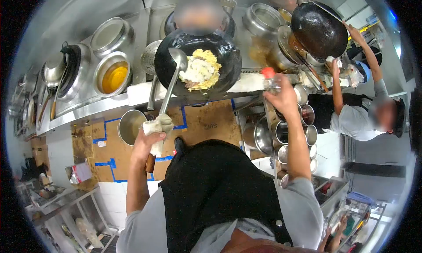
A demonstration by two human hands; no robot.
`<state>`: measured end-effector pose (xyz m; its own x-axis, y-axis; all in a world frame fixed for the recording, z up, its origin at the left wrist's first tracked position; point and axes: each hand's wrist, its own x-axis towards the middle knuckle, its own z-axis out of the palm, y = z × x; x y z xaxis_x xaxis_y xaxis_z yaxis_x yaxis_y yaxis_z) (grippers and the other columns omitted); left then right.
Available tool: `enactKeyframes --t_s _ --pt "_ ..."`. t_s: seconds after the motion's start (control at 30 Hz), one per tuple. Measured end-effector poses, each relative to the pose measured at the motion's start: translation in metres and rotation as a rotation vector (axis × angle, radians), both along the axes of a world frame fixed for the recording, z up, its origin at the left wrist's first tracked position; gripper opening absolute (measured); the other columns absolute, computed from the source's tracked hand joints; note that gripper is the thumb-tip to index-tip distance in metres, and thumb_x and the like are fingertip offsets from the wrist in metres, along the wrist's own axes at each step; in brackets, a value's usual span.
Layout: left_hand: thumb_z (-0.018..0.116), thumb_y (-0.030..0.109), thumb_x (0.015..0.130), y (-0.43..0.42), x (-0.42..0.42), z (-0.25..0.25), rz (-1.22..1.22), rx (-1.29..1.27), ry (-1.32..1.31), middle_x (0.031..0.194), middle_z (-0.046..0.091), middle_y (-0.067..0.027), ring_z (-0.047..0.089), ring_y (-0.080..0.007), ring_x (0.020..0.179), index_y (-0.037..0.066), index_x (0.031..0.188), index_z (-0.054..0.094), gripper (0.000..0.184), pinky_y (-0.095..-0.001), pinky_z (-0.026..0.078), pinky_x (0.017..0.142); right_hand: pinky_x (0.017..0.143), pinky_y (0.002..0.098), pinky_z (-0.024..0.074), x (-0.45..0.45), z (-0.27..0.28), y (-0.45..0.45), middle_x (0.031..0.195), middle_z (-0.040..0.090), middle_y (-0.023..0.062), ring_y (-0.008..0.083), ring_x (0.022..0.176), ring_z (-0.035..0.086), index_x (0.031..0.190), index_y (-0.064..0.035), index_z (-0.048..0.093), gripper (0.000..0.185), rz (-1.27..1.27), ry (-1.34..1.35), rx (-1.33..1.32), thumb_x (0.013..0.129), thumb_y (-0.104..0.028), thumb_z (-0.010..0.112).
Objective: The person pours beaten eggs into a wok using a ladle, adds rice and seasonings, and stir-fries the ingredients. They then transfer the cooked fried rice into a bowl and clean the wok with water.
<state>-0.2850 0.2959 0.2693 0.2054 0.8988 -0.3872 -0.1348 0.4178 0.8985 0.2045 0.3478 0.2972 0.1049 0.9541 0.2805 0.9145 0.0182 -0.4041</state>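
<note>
A black wok [165,70] sits at far centre, holding a yellow, egg-like layer with a pale heap [198,69] on it and some brownish bits at its near-left side. The left hand [150,141] has its fingers closed round the handle of a ladle [169,92], with a folded pale cloth [154,129] in the grip; the ladle's bowl is over the wok, at the left edge of the food. The right hand [283,97] grasps a clear jar [271,84] with a red cap [267,72], right of the wok; the jar's contents are too small to make out.

Left of the wok lies a strainer [150,58], and farther left a steel bowl [99,79] of orange-yellow liquid [115,78]. Behind the bowl stands a steel pot [107,35]. A smaller pot [125,130] is on the near side of the counter edge [88,107], beside the left hand.

Below, cardboard [215,119] with blue tape [112,163] bears a short printed marking that seems to start "SU"; the rest is unclear. At right, more steel containers [282,132] fill a rack. Beyond it, a co-worker [356,121] has both hands at a tilted dark pan [318,31].
</note>
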Motion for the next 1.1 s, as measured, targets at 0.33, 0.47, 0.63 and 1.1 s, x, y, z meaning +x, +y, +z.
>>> enactKeyframes --t_s 0.33,0.47,0.63,1.1 --pt "0.073 0.006 0.080 0.033 -0.101 -0.015 -0.070 -0.015 0.047 0.105 0.071 -0.0089 0.066 -0.0164 0.092 -0.005 0.123 0.065 0.045 -0.0300 0.052 0.083 0.084 0.0500 0.0550 -0.151 -0.051 0.126 0.100 0.072 0.0205 0.0403 0.097 0.070 0.113 -0.0015 0.059 0.043 0.183 -0.607 -0.599 0.076 -0.018 0.071" --pt "0.076 0.010 0.083 0.041 -0.112 -0.031 -0.074 0.007 -0.019 0.102 0.071 -0.0063 0.064 -0.0132 0.087 -0.003 0.118 0.068 0.038 -0.0297 0.051 0.076 0.085 0.0488 0.0560 -0.167 -0.051 0.146 0.101 0.073 0.0204 0.0391 0.099 0.070 0.111 -0.0011 0.059 0.042 0.153 -0.589 -0.649 0.076 -0.019 0.072" --pt "0.076 0.012 0.083 0.054 -0.089 -0.030 0.013 -0.076 -0.147 0.100 0.070 -0.0049 0.063 -0.0122 0.082 -0.002 0.121 0.066 0.042 -0.0294 0.050 0.072 0.085 0.0482 0.0570 -0.155 -0.058 0.133 0.100 0.073 0.0207 0.0387 0.097 0.071 0.112 -0.0018 0.058 0.045 0.124 -0.500 -0.586 0.073 -0.020 0.074" --pt "0.067 0.028 0.093 0.045 0.143 -0.064 0.150 -0.203 -0.428 0.096 0.065 -0.0087 0.060 -0.0167 0.069 0.001 0.122 0.060 0.040 -0.0312 0.049 0.057 0.084 0.0477 0.0558 -0.066 -0.071 0.071 0.096 0.073 0.0193 0.0384 0.095 0.070 0.114 -0.0014 0.061 0.044 0.168 -0.239 -0.512 0.076 -0.020 0.071"
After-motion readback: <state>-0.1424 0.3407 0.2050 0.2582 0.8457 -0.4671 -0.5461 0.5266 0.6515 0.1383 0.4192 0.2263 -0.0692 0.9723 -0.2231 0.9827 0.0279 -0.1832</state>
